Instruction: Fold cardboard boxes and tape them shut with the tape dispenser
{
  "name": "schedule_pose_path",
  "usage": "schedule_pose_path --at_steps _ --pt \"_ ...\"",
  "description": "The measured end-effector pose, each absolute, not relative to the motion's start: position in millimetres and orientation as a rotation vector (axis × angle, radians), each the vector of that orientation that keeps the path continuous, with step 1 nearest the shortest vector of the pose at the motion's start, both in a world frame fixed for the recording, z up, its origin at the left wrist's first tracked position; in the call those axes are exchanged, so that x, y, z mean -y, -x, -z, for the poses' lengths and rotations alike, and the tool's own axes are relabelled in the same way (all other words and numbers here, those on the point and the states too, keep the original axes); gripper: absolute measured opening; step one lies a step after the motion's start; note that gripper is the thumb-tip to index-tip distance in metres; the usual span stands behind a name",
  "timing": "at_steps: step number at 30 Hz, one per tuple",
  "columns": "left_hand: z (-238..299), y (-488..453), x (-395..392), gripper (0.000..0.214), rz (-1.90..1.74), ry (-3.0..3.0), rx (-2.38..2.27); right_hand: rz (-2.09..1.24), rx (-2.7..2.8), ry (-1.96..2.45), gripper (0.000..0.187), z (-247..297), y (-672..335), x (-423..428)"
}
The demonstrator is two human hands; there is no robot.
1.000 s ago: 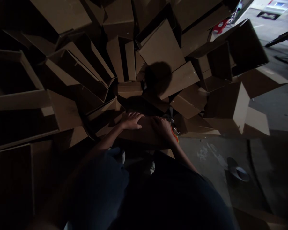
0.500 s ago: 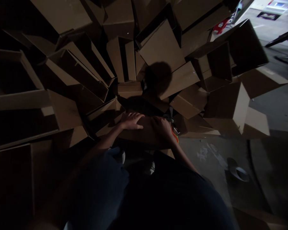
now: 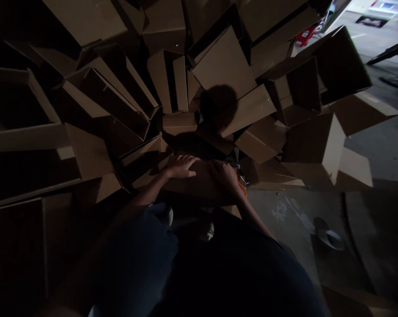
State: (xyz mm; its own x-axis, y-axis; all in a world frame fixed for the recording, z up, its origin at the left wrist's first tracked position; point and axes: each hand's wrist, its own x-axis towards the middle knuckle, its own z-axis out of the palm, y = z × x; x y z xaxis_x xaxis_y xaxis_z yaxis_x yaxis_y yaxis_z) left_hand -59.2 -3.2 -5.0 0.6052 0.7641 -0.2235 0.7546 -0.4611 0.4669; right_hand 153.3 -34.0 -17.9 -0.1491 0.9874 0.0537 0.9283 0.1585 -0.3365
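A closed brown cardboard box (image 3: 194,187) lies low in front of my legs, its top in deep shadow. My left hand (image 3: 183,167) rests on the box's left part, fingers stretched out and thumb apart, holding nothing. On the right part of the same box is my right hand (image 3: 224,173), its fingers curled. A tape dispenser (image 3: 243,187) with an orange-red curved edge and metal bits shows along the outer side of that hand, which appears closed around it. The dim light and the hand hide its handle.
Many cardboard boxes, some open like this box (image 3: 294,88), crowd the front and left side. A tape roll or ring (image 3: 331,240) lies on the concrete floor (image 3: 284,229) at the right. Something red (image 3: 305,36) stands beyond the boxes.
Both hands stay on the box in nearly the same place. My right hand's fingers have shifted very slightly; the surrounding boxes have not moved.
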Motion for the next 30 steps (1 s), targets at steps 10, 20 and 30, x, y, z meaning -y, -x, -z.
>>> schedule_pose_path --at_steps 10,20,30 --pt "5 62 3 0.07 -0.011 -2.291 -1.176 -0.353 2.173 1.876 0.039 17 -153 34" --pt "-11 69 0 0.078 0.121 -2.247 -1.061 -0.345 2.183 1.841 0.039 18 -153 34" --pt "-1 68 1 0.069 0.02 -2.28 -1.088 -0.361 2.196 1.836 0.037 15 -153 35"
